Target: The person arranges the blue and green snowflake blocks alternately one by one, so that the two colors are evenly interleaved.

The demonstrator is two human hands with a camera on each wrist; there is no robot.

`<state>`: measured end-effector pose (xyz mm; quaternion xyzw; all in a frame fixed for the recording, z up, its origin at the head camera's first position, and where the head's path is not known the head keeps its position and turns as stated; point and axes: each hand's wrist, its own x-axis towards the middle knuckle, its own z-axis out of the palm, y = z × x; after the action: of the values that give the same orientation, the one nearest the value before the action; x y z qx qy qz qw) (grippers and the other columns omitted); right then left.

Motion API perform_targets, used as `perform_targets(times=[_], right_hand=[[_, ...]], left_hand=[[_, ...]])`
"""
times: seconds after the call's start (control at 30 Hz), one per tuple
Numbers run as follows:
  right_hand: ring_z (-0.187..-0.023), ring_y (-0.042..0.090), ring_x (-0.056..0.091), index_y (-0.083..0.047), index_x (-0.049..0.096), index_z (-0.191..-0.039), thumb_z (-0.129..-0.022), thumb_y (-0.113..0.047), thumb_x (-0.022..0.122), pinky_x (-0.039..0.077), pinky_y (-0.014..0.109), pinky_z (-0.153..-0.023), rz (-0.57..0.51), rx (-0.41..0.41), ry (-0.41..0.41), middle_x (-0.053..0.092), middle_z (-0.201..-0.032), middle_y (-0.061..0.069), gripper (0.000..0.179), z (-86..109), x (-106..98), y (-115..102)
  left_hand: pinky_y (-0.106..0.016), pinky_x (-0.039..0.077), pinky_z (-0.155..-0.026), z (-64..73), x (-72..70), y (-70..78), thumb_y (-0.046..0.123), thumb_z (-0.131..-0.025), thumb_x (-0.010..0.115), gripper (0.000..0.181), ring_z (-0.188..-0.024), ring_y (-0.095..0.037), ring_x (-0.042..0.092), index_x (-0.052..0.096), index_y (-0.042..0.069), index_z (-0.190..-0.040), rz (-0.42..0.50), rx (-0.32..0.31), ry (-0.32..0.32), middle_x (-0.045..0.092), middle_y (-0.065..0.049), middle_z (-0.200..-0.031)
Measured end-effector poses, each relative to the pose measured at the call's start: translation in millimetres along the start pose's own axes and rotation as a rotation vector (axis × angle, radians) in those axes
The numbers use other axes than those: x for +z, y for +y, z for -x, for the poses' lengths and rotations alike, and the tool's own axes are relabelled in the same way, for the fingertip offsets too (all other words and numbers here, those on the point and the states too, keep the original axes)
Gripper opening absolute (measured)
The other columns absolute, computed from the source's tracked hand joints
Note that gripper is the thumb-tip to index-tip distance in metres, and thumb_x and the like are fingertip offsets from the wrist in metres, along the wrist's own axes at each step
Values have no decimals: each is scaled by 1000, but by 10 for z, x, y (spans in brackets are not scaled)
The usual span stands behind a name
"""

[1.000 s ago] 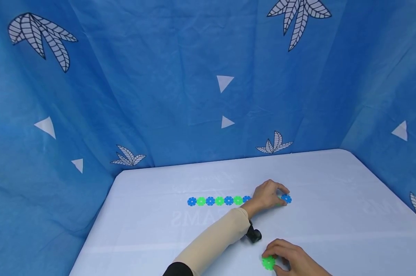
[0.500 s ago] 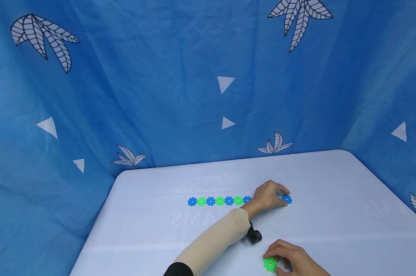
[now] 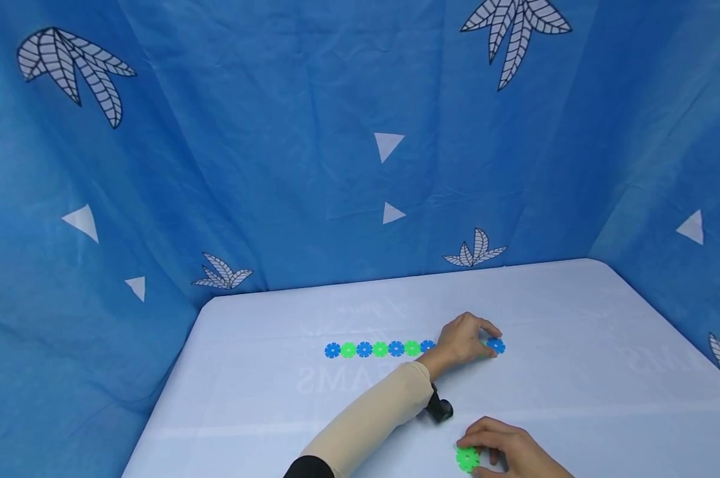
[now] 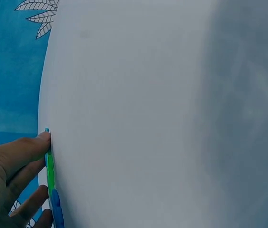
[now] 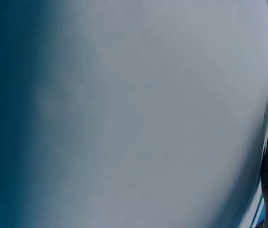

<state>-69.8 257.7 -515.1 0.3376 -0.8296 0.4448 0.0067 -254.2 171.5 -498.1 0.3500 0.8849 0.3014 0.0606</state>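
A row of notched plastic discs, blue and green by turns, lies flat on the white tablecloth in the head view. At the row's right end my left hand (image 3: 462, 337) pinches a blue disc (image 3: 496, 345) between thumb and finger. That hand and its wrist hide part of the row, including most of a green disc (image 4: 51, 175) beside it. Nearer the front, my right hand (image 3: 509, 448) pinches a loose green disc (image 3: 467, 459) by its edge, at or just above the cloth. Only fingers and the green disc's edge show in the right wrist view.
A blue curtain (image 3: 312, 146) with leaf and triangle prints stands behind and beside the white table (image 3: 228, 385). My left forearm crosses the table's middle, with a black wrist camera (image 3: 439, 408) hanging under it. Another blue disc (image 3: 332, 350) marks the row's left end.
My right hand and the green disc have shifted very slightly to the right and nearer. My left hand stays at the blue disc.
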Motion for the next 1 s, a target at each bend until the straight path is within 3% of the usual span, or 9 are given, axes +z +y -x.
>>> perform_targets(times=[0.2,0.47,0.57,0.77,1.0], right_hand=[[-78,1,55,-7,71,-114,-89,-9,72,49,21,-58,-28,108,30,63,-108,-5,25,9,-45,-12],[-72,2,53,-12,72,-113,-84,-23,78,48,23,-60,1,436,97,64,-108,-1,31,40,-179,-18],[-71,3,51,-15,72,-113,-82,-21,80,48,23,-60,53,518,166,63,-110,3,32,40,-238,1],[-74,2,55,-16,73,-110,-80,-15,81,49,23,-60,152,604,315,65,-108,0,31,-7,-382,99],[-75,1,56,-14,74,-109,-83,-20,79,49,23,-62,261,602,366,64,-99,-5,27,-55,-582,258]], left_hand=[[-16,42,-92,9,-2,2,27,-75,87,32,-108,5,54,78,31,-105,12,-3,7,66,22,-108],[-15,42,-91,-1,-2,9,27,-75,87,31,-108,6,55,78,31,-104,6,-9,6,68,22,-108],[-15,42,-91,-4,2,8,27,-75,87,31,-107,6,55,78,31,-104,1,-7,6,68,22,-107],[-15,43,-91,8,2,6,28,-75,87,31,-108,6,55,78,31,-104,0,-3,9,68,23,-107],[-16,42,-92,4,-1,-3,28,-76,87,31,-109,5,53,78,31,-105,-4,6,8,67,22,-107]])
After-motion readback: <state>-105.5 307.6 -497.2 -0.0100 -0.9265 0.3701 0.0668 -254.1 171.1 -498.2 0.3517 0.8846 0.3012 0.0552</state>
